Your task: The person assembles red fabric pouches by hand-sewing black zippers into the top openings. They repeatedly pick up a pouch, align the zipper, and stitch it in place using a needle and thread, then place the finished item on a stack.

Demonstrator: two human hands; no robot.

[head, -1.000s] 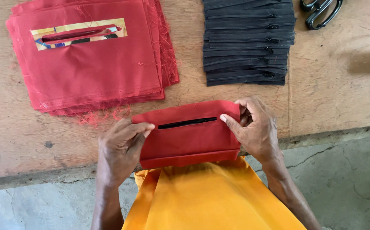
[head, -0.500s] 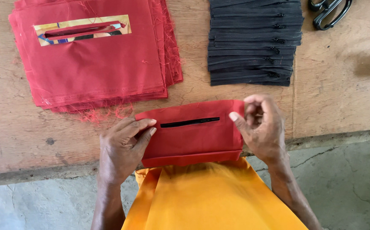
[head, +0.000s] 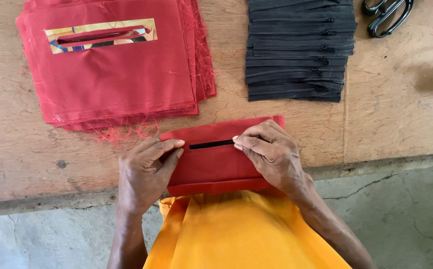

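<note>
One red fabric piece (head: 216, 167) lies at the near edge of the wooden table (head: 396, 114), directly in front of the person. It carries one narrow horizontal slot showing black (head: 211, 145) near its upper edge. Its lower part hangs slightly past the table edge, above the orange cloth (head: 241, 234) on the person's lap.

Two hands are in view. The left hand (head: 144, 174) pinches the left end of the piece: thumb and forefinger are closed on the fabric just left of the slot, the remaining fingers curled beneath. The right hand (head: 271, 157) rests on the right half of the piece, fingers bent and drawn together, with the fingertips pressed on the right end of the slot.

One stack of red fabric pieces (head: 117, 74) lies at the far left, well apart from the hands. The layers are too many and too fine to count. The top piece has one rectangular opening with a light-coloured border (head: 102, 36).

One stack of black zippers (head: 298, 50) lies at the far centre-right; about ten layers show, the exact number is uncertain. One pair of black-handled scissors (head: 388, 15) lies at the far right corner, partly cut off.
</note>
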